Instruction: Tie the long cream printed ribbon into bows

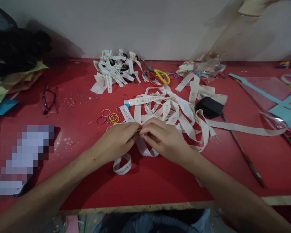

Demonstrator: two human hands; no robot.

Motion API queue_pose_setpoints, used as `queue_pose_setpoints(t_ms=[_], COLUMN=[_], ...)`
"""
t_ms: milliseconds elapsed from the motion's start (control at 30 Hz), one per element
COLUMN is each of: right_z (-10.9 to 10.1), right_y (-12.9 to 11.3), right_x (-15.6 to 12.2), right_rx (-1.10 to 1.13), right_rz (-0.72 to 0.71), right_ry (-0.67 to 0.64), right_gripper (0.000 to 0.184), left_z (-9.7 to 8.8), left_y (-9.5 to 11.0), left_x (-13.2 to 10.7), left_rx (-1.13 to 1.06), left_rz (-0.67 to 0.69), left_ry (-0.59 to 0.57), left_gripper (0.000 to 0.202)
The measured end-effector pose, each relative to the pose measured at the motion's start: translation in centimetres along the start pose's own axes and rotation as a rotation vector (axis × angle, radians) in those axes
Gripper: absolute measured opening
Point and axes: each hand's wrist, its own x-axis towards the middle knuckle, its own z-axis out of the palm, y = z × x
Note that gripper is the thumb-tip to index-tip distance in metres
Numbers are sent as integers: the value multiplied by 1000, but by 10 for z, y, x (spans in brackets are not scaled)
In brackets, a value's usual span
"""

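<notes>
My left hand (120,137) and my right hand (165,137) meet fingertip to fingertip over the front of the table. Both are closed in a pinch on a white printed ribbon (122,169), whose curled end hangs below the left hand. The exact spot gripped is hidden by my fingers. Right behind the hands lies a loose heap of white ribbon (188,113) with printed words. Left of that heap are several coloured elastic bands (113,117), pink, blue and yellow.
Scissors (162,77) with red and yellow handles lie beyond the heap, beside a pile of tied ribbon pieces (111,69). Eyeglasses (48,99) and a blurred-out flat object (26,158) are at left. A dark rod (247,157) and a black block (210,106) sit at right.
</notes>
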Motion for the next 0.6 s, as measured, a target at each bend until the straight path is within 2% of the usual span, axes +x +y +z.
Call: queue_pose_setpoints(t_ms=[600], right_z=[0], right_y=[0], right_x=[-1], right_rx=[-14], right_rz=[-10], right_ry=[-10], right_gripper=[14], left_z=[-2], left_y=[3], left_x=[-1], left_rx=[36], left_rz=[-12], left_ry=[-14], left_gripper=[12])
